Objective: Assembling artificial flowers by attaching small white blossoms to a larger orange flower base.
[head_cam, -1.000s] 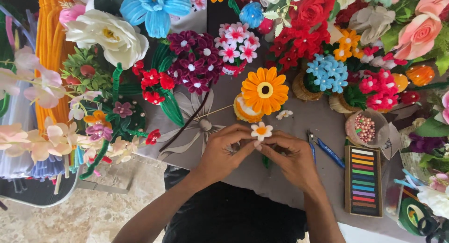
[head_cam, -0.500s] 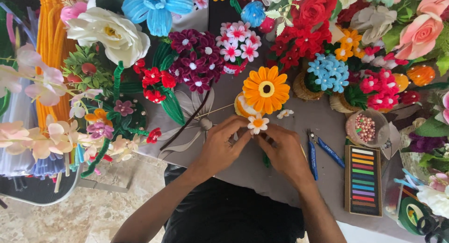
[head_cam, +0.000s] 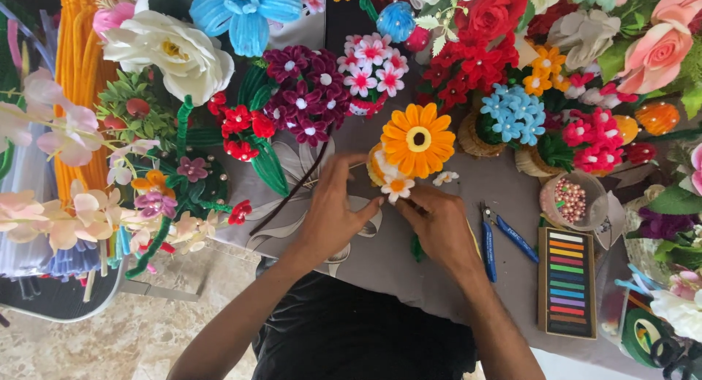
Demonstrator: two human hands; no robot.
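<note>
The left hand (head_cam: pixel 333 215) and the right hand (head_cam: pixel 439 226) meet on a small white flower (head_cam: pixel 397 185) with an orange centre, made of fuzzy wire. Both are closed on it: the left thumb and fingertips pinch at the flower's left side, the right fingertips hold it from below and to the right, so the two hands are together with the flower between them. The flower sits at the fingertips of both hands, on the far side of them from the body, neither hand clearly nearer. Its green stem (head_cam: pixel 415 247) appears to run from the flower back toward the person under the right hand, mostly hidden, so the long axis points roughly toward the body and slightly right.

Taking the small white flower as landmark: just beyond it, nearly touching, stands a large orange daisy (head_cam: pixel 417 139) with a yellow centre. A loose white petal piece (head_cam: pixel 444 177) lies just to its right. Further right on the grey cloth (head_cam: pixel 365 256) lie blue-handled pliers (head_cam: pixel 488 241), then a box of coloured sticks (head_cam: pixel 567 281), and above that a cup of beads (head_cam: pixel 572 199). To the landmark's left, a dark wire (head_cam: pixel 289 197) slants across the cloth toward the dark red flowers (head_cam: pixel 307 95).
</note>
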